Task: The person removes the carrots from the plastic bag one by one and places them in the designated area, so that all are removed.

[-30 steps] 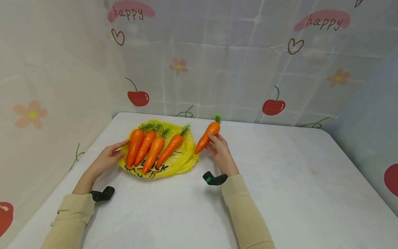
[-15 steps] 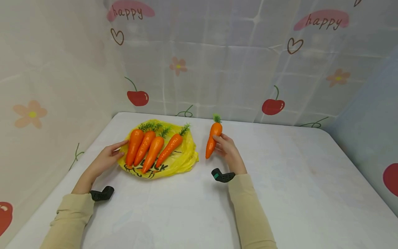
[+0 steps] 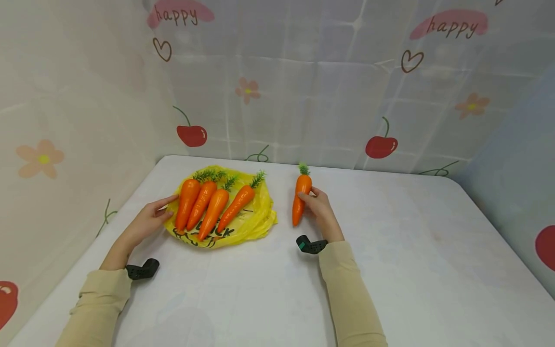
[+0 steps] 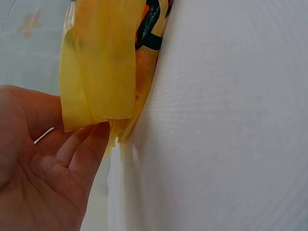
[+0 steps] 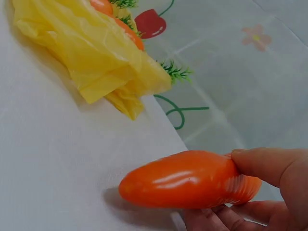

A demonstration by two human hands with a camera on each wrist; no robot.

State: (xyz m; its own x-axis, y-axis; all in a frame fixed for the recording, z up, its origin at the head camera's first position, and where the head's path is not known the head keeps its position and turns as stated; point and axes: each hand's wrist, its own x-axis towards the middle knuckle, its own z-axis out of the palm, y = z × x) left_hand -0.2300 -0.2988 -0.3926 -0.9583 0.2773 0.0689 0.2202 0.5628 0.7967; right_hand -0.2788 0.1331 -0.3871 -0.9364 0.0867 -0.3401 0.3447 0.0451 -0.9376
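Observation:
In the head view my right hand holds a carrot between thumb and fingers, to the right of a yellow plastic bag. The carrot stands leafy top away from me; its glossy orange tip end fills the lower part of the right wrist view, close over the white surface. Several more carrots lie side by side at the bag, green tops pointing to the back. On the bag's left side, my left hand holds its edge; the left wrist view shows the fingers partly hidden behind the yellow plastic.
A white-covered table lies under everything. Behind it and at both sides hang pale printed curtains with cherries and flowers. Each wrist carries a small black camera.
My right hand has moved right with the carrot, away from the bag, and the carrot has turned more upright in the view and come slightly lower. The left hand and bag stay put.

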